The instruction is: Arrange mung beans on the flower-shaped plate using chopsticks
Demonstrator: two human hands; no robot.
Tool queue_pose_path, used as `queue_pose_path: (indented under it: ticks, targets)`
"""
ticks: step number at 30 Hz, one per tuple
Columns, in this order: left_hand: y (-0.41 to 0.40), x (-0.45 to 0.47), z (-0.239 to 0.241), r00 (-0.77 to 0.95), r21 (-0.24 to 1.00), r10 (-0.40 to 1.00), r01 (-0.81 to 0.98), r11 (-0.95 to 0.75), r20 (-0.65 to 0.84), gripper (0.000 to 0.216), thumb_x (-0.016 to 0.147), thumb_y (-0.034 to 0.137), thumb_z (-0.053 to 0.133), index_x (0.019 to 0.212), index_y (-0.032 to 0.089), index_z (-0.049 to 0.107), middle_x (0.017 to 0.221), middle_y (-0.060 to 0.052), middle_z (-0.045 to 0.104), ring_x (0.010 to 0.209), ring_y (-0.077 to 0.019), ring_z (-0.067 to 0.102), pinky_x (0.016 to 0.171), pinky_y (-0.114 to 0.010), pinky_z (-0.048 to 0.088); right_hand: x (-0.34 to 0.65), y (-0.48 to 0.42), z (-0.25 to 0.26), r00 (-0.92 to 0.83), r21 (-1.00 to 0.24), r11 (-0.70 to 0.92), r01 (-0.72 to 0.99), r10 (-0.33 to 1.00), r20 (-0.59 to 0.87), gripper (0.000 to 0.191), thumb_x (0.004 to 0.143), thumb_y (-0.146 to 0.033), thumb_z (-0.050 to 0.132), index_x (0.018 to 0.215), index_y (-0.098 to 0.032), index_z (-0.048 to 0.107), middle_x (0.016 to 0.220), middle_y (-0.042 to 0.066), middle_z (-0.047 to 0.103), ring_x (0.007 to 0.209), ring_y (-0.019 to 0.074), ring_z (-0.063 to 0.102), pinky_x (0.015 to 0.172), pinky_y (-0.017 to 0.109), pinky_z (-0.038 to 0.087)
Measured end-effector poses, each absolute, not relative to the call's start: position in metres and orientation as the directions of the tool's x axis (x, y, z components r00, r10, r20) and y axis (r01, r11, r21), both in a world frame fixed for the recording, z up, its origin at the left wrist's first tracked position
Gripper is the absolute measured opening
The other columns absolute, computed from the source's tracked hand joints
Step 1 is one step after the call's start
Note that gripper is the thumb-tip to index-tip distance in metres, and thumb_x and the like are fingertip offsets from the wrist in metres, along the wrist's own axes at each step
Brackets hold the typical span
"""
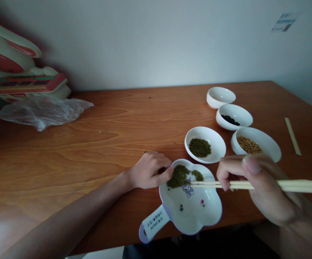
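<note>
A white flower-shaped dish with a lilac rim and a labelled handle (pixel 156 221) lies near the table's front edge. Green mung beans (pixel 179 176) are gathered at its far left, with a smaller cluster to their right. My left hand (pixel 152 171) is curled at the dish's upper left rim, its thumb and fingers closed on the edge. In my right hand (pixel 272 203) is a pair of wooden chopsticks (pixel 296 185). Their tips reach into the dish, close to the larger pile; I cannot make out a bean between them.
Beyond the dish stand white bowls: one with mung beans (pixel 218 151), one with soybeans (pixel 271 145), one with black beans (pixel 244 115), and another bowl (pixel 227 94) at the back. A flat wooden stick (pixel 293 136) lies right. A plastic bag (pixel 45 111) and toy keyboard (pixel 23 84) sit left.
</note>
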State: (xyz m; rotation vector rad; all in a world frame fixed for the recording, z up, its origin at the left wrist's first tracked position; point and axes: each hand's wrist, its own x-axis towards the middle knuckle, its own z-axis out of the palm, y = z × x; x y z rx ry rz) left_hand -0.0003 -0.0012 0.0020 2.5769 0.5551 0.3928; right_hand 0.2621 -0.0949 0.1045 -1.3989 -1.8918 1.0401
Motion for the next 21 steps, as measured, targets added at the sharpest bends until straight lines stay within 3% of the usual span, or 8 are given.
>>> queue_pose_path:
  ticks: [10, 21]
  targets:
    - [-0.0011, -0.0005, 0.0006, 0.876, 0.491, 0.451, 0.321, -0.81, 0.171, 0.037, 0.103, 0.033, 0.037, 0.071, 0.018, 0.049, 0.068, -0.001, 0.058, 0.064, -0.0128, 0.051, 0.065, -0.029, 0.037, 0.2598, -0.0953, 0.1018, -0.295, -0.856, 0.148, 0.495, 0.955, -0.005, 0.069, 0.098, -0.066, 0.017, 0.063, -0.021, 0.056, 0.058, 0.004, 0.058, 0.056, 0.0172, 0.056, 0.056, 0.033, 0.038]
    - [-0.0011, -0.0002, 0.002, 0.876, 0.498, 0.449, 0.314, -0.808, 0.175, 0.038, 0.103, 0.032, 0.036, 0.07, 0.018, 0.049, 0.068, -0.001, 0.057, 0.063, -0.0129, 0.05, 0.065, -0.029, 0.037, 0.259, -0.0947, 0.1064, -0.281, -0.826, 0.196, 0.529, 0.959, 0.048, 0.064, 0.103, -0.057, 0.023, 0.064, -0.022, 0.058, 0.059, 0.002, 0.058, 0.058, 0.016, 0.054, 0.06, 0.034, 0.037]
